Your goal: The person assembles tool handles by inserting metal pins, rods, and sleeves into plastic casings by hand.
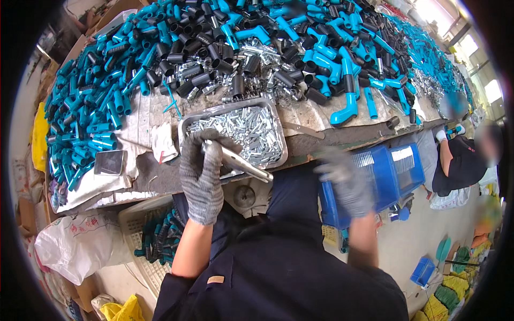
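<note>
My left hand (203,179), in a grey knit glove, is closed around a long silver metal piece (241,162) with a narrow tip pointing right. It is held above the near left part of a metal tray (281,128) full of small silver metal pins (241,131). My right hand (345,179), gloved too, is smeared by motion beside the blue bins (383,182). Thin metal rods (404,159) lie in these bins. Whether the right fingers hold anything cannot be made out.
Heaped teal and black plastic tubes (118,69) cover the far side of the table, with loose springs and metal parts among them. A phone-like dark slab (110,162) lies at the left. Below stands a cream crate (131,224) of teal parts. Another person (463,160) works at the right.
</note>
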### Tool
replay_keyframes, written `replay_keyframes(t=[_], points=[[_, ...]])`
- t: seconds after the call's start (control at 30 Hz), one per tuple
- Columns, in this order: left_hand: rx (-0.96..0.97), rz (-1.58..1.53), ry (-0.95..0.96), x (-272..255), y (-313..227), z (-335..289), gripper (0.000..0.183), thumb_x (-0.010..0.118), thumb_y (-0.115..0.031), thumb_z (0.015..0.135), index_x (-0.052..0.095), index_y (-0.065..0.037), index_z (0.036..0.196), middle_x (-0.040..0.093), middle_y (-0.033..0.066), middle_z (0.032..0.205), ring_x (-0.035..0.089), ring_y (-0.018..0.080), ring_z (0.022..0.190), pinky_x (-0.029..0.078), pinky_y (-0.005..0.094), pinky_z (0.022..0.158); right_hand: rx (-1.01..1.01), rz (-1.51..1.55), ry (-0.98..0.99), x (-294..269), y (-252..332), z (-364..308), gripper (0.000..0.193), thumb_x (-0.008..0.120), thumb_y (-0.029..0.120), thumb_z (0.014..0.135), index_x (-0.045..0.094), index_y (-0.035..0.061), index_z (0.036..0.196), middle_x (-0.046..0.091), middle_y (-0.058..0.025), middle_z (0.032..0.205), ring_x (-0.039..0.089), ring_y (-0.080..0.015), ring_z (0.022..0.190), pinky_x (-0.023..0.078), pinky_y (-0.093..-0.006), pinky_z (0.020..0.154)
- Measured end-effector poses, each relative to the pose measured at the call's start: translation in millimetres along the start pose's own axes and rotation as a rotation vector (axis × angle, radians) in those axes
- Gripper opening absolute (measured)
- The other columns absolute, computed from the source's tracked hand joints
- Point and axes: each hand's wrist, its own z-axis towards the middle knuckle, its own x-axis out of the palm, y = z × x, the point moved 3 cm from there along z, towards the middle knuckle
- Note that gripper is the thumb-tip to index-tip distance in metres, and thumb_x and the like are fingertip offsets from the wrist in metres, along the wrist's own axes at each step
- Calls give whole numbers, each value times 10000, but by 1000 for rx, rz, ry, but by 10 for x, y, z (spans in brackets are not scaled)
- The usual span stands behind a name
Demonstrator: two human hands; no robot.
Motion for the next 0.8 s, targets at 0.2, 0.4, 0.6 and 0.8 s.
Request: replay_keyframes(t=[0.2,0.4,0.6,0.8], points=[[-126,-20,3,-185,159,-70,185,592,-127,915,526,-55,1073,618,93,944,619,194,902,517,333,809,39,288,171,1138,-34,463,435,581,401,905,606,27,1128,629,-85,927,599,-126,737,486,-254,653],[465,1235,432,-209,51,77,350,700,-227,803,608,-69,1101,649,133,964,643,271,867,510,369,749,19,97,169,1104,-9,913,230,554,234,935,635,21,896,594,-52,708,540,-96,632,451,-265,590],[-33,833,213,-290,581,111,312,647,-245,854,619,-26,1073,648,152,766,651,282,682,501,369,621,-180,-3,-4,960,-101,1708,289,618,330,890,641,42,891,597,-67,753,578,-146,698,479,-290,677],[-10,704,66,-371,678,180,304,630,-247,878,609,12,1036,618,130,694,615,205,610,482,325,578,-81,-962,-208,889,-130,2446,269,756,273,749,663,36,835,644,-166,822,620,-282,756,492,-376,730]])
